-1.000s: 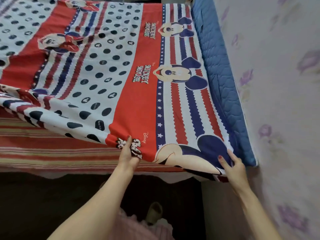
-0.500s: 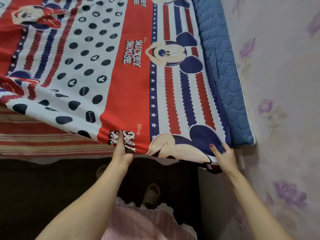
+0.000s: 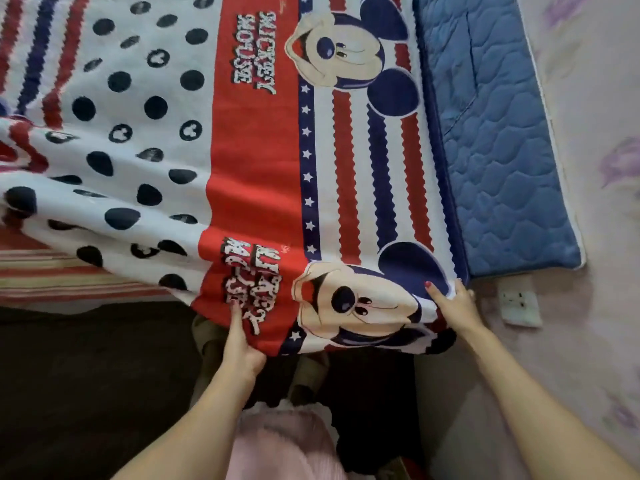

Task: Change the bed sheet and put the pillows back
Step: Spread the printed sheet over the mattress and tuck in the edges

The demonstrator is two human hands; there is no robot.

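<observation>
sheet (image 3: 242, 168) cut off left, fingers (image 3: 239, 344) tucked beneath

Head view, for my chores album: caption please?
Both hands pull red, white and navy cartoon-print sheet over bed's end.

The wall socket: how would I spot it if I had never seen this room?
Start at the floral wall on the right, then follow the blue quilted mattress pad down to its near corner. Just below that corner sits the wall socket, a small pale square plate, the only hard fitting there, right of the right hand.
</observation>
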